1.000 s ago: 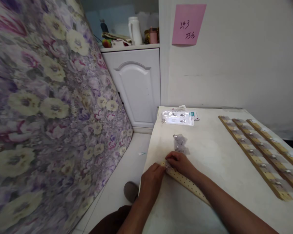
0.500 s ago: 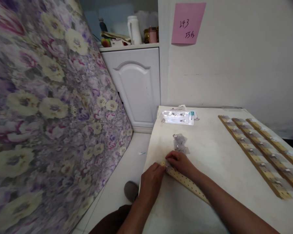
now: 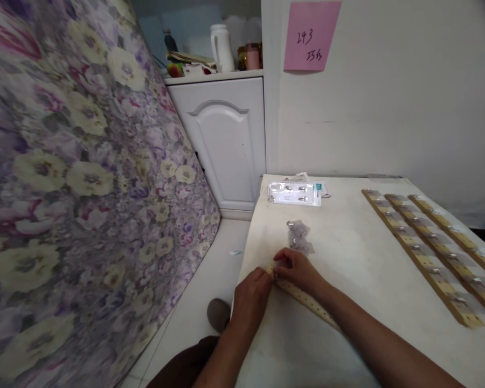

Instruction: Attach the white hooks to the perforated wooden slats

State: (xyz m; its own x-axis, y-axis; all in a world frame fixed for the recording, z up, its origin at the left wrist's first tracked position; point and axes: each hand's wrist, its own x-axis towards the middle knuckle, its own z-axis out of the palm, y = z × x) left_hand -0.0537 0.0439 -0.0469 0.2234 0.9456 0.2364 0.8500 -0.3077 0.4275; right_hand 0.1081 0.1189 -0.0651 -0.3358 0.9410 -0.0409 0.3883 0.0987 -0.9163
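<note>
A pale wooden strip with rows of small holes (image 3: 310,303) lies slantwise on the table. Its far end is pinched between the thumb and fingers of my left hand (image 3: 250,299). My right hand (image 3: 301,274) bends over that same end, fingers closed together close to my left fingertips. A small shiny bit shows between the two hands, but its kind is hard to make out. Just beyond my right hand lie several clear plastic pieces with small metal parts (image 3: 300,237), partly overlapping.
Farther back on the white table (image 3: 339,215) lies a clear blister pack (image 3: 294,194) with metal pieces. Three wooden strips carrying clear pieces and metal clips (image 3: 416,247) lie on the right. A floral curtain (image 3: 105,188) hangs left; a white wall stands behind.
My right hand has shifted slightly toward my left fingertips and covers more of the strip's end. The clear piece seen there earlier is now mostly hidden. My left hand keeps its grip.
</note>
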